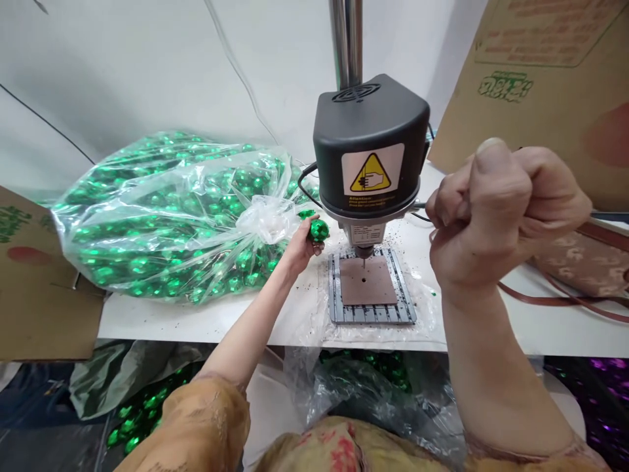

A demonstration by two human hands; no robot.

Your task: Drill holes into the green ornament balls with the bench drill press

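1. One green faceted ball (319, 230) sits at the fingertips of the left hand (301, 249), near mid-frame, lightly pinched, to the left of the drill bit (364, 262).
2. A second green piece (305, 214) shows just above that ball, partly hidden; I cannot tell whether the hand holds it.
3. The right hand (506, 210), right of centre, is clenched around the lever (420, 206) of the drill press (368, 124); its fingers hide most of the lever.
4. The top edge cuts off the metal column (346, 42); a cardboard box (545, 118) runs out of frame at upper right.
5. The transparent bag (147, 216), full of green balls, crowds the left hand's left side. White tabletop (295, 318) shows between bag and base plate (407, 311), its front edge crossing the lower frame.
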